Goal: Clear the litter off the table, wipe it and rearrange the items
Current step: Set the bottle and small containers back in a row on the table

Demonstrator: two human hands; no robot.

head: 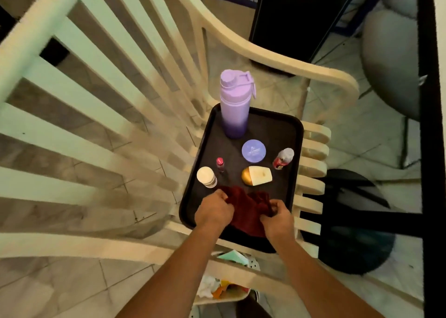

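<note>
Maroon cloth (246,211) gripped by both hands on the black tray (207,149).
Left hand (213,210) and right hand (277,218) each curl fingers round its near edges.

A cream slatted plastic chair (101,81) stands on pale floor tiles (362,134) (dim, warm light), black speaker (301,21) behind.

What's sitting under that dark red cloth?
The black tray lies under the dark red cloth, which both hands grip. Whatever the cloth covers on the tray is hidden.
</note>
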